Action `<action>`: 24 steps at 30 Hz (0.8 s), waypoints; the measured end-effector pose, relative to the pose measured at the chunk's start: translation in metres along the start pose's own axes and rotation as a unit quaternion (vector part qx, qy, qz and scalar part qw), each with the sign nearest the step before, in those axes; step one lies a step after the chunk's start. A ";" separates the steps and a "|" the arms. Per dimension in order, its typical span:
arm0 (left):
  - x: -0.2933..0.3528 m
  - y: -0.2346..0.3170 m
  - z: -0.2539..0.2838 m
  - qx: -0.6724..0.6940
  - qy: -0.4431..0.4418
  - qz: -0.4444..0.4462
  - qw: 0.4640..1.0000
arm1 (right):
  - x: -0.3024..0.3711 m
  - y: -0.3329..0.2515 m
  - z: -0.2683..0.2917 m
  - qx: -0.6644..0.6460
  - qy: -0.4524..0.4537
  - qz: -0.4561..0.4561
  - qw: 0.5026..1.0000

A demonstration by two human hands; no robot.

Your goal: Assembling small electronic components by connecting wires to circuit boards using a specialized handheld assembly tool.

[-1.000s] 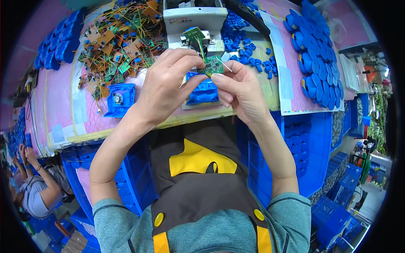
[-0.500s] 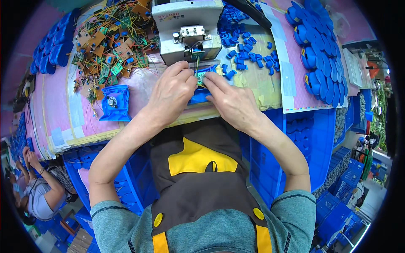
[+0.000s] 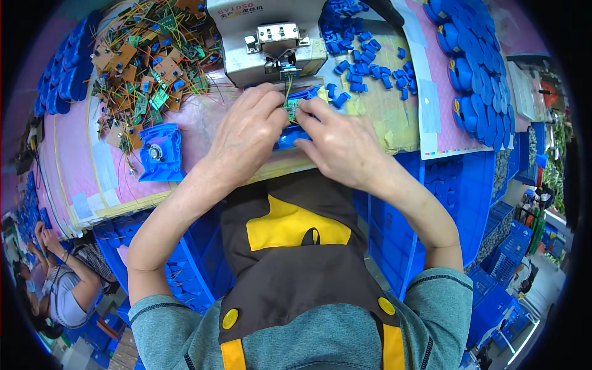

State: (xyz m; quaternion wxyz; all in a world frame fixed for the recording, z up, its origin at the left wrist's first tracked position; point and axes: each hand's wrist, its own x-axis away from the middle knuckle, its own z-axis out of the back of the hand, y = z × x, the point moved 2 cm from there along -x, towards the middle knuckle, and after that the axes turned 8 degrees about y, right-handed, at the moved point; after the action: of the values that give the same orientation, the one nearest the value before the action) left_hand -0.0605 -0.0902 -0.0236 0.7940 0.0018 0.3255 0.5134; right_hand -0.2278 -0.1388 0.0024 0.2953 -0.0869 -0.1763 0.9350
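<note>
Between my hands, a small green circuit board sits in or over a blue plastic housing near the table's front edge. Thin wires run up from it to another green board by the machine. The curled fingers of my left hand are closed at the board's left edge, their tips partly hidden. From the other side, my right hand presses its fingertips at the board's right edge, its thumb lower down beside the housing. The machine, a pale metal block, stands just beyond my fingers.
To the left lie a heap of wired circuit boards and a blue housing with a round metal part. Small blue plastic pieces scatter to the right, with stacked blue shells beyond. Blue bins stand below. A co-worker sits far left.
The whole view has shifted slightly. My right fingers are bent a little more over the circuit board; both hands stay at the same place on the work.
</note>
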 end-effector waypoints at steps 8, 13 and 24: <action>0.002 -0.006 -0.001 0.131 0.130 0.181 0.966 | -0.034 0.032 0.014 -0.335 0.160 -0.145 0.917; 0.001 0.000 -0.008 0.173 0.159 0.217 0.948 | -0.052 0.028 0.001 -0.272 0.179 -0.103 0.940; 0.028 -0.012 0.002 0.100 0.084 0.143 0.981 | -0.042 0.016 0.011 -0.481 0.022 -0.210 0.851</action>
State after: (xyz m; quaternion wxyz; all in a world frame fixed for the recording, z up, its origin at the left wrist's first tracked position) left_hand -0.0419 -0.0724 -0.0405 0.6780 0.0846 0.4374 0.5847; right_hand -0.2049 -0.1786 0.0093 0.4100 -0.1993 -0.6119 0.6464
